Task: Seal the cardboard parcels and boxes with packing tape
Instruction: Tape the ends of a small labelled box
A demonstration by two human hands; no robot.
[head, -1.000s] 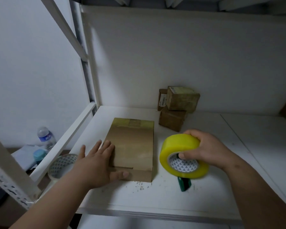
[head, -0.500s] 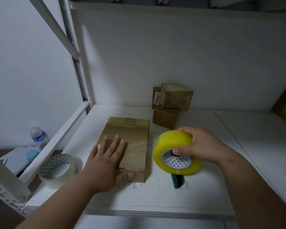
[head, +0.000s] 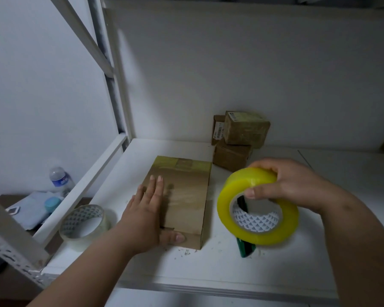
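The left hand (head: 148, 214) lies flat, fingers straight and together, on the near left part of the flat cardboard parcel (head: 184, 199) at the shelf's centre. At 3 o'clock from the parcel, the right hand (head: 282, 185) grips a yellow tape roll (head: 256, 203), thumb inside its core, above a green object (head: 245, 248), possibly a cutter. A clear tape roll (head: 83, 223) sits at 9 o'clock. Yellowish tape covers the parcel's far end. At 1 o'clock, small boxes (head: 239, 138) stack against the white wall; the white shelf (head: 208, 275) carries scattered crumbs.
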